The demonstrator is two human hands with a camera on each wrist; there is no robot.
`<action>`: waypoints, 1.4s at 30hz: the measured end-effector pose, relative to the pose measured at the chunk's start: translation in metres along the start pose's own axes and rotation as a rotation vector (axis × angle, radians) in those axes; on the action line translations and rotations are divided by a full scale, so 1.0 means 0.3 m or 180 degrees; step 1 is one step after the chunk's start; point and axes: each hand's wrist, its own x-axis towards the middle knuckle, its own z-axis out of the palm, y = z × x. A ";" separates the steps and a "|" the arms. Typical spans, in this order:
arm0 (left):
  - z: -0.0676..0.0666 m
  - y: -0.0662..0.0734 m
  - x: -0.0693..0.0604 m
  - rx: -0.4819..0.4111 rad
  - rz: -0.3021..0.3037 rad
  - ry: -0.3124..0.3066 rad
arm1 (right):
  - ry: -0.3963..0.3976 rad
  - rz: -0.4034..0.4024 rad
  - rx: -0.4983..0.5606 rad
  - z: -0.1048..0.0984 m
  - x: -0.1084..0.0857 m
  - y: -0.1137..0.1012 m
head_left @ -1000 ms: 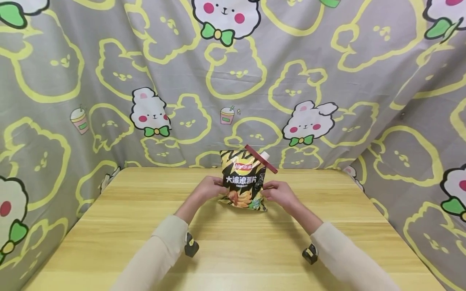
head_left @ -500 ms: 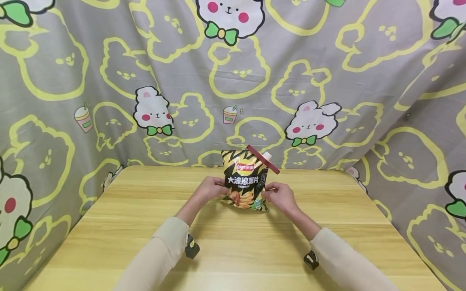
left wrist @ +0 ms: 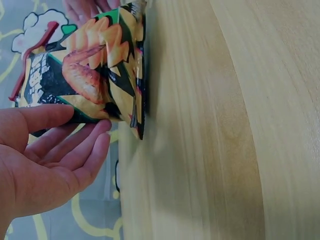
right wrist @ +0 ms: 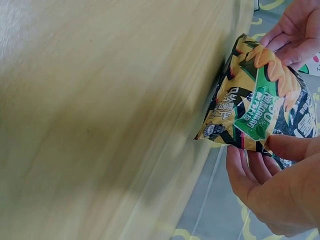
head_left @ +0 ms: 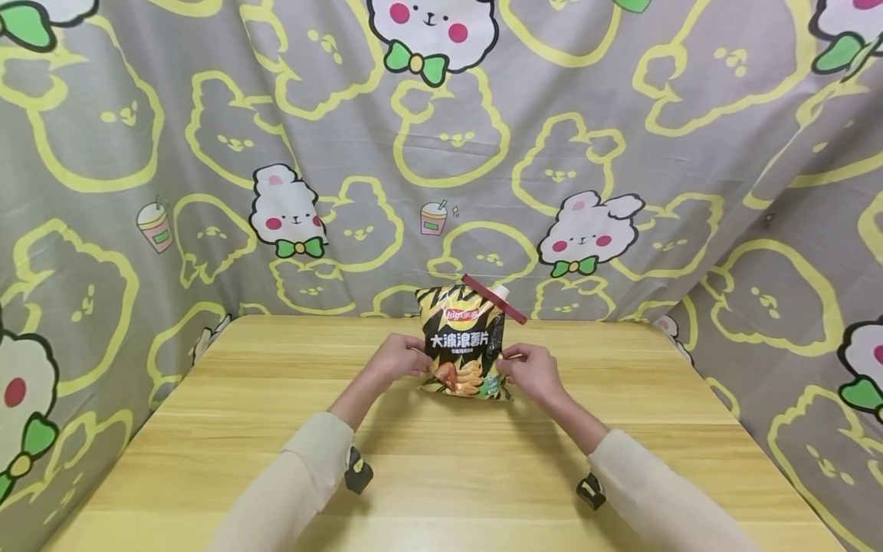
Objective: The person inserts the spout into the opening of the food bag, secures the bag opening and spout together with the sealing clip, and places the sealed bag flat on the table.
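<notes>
A black and yellow bag of potato chips [head_left: 461,341] stands upright near the back of the table, its lower edge at the tabletop. A dark red bag clip [head_left: 494,299] with a white spout [head_left: 501,291] sits slanted across its upper right corner. My left hand [head_left: 398,357] holds the bag's left side low down; in the left wrist view the thumb lies on the front and the fingers [left wrist: 92,145] behind. On the opposite side my right hand [head_left: 534,371] pinches the bag between thumb and fingers [right wrist: 242,172]. The back of the bag is hidden in the head view.
The light wooden table [head_left: 441,475] spreads in front of and beside the bag. A grey curtain [head_left: 455,161] with cartoon animals hangs close behind the table and along both sides. Black wrist cameras [head_left: 359,470] hang under both sleeves.
Both hands keep their hold on the bag. The bag's top and the clip shift slightly left relative to the hands. The head view itself sways a little.
</notes>
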 end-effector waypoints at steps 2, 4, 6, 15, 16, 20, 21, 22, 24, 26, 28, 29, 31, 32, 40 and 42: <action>-0.003 0.009 -0.004 0.0004 -0.0047 -0.0053 | -0.0005 -0.0004 -0.0023 -0.007 -0.003 -0.008; -0.005 0.017 -0.007 0.0026 -0.0099 -0.0078 | -0.0018 0.0003 -0.0041 -0.013 -0.006 -0.015; -0.007 0.024 -0.011 0.0073 -0.0137 -0.0078 | -0.0050 0.0012 -0.0044 -0.019 -0.009 -0.022; -0.010 0.058 -0.040 0.0134 -0.0227 -0.0126 | -0.0239 0.0111 0.0010 -0.046 -0.028 -0.044; -0.011 0.059 -0.044 0.0142 -0.0224 -0.0142 | -0.0286 0.0120 0.0061 -0.049 -0.030 -0.045; -0.014 0.062 -0.059 0.0186 -0.0215 -0.0229 | -0.0460 0.0169 0.0219 -0.058 -0.041 -0.050; -0.016 0.061 -0.063 0.0201 -0.0206 -0.0262 | -0.0493 0.0181 0.0229 -0.060 -0.044 -0.050; -0.017 0.061 -0.067 0.0209 -0.0199 -0.0296 | -0.0524 0.0190 0.0234 -0.063 -0.048 -0.051; -0.020 0.060 -0.074 0.0199 -0.0203 -0.0360 | -0.0586 0.0222 0.0237 -0.068 -0.058 -0.053; -0.021 0.057 -0.081 0.0198 -0.0199 -0.0430 | -0.0652 0.0251 0.0224 -0.073 -0.068 -0.054; -0.022 0.056 -0.089 0.0197 -0.0200 -0.0490 | -0.0726 0.0279 0.0208 -0.077 -0.079 -0.055; -0.022 0.055 -0.093 0.0206 -0.0201 -0.0517 | -0.0750 0.0306 0.0213 -0.079 -0.084 -0.055; -0.021 0.054 -0.101 0.0230 -0.0202 -0.0559 | -0.0797 0.0334 0.0203 -0.081 -0.092 -0.053; -0.021 0.053 -0.106 0.0255 -0.0189 -0.0581 | -0.0819 0.0336 0.0187 -0.082 -0.096 -0.051; -0.002 0.036 -0.129 0.0252 -0.0222 -0.0722 | -0.0966 0.0379 0.0170 -0.089 -0.121 -0.024; 0.003 0.033 -0.134 0.0241 -0.0217 -0.0745 | -0.1018 0.0396 0.0161 -0.091 -0.124 -0.015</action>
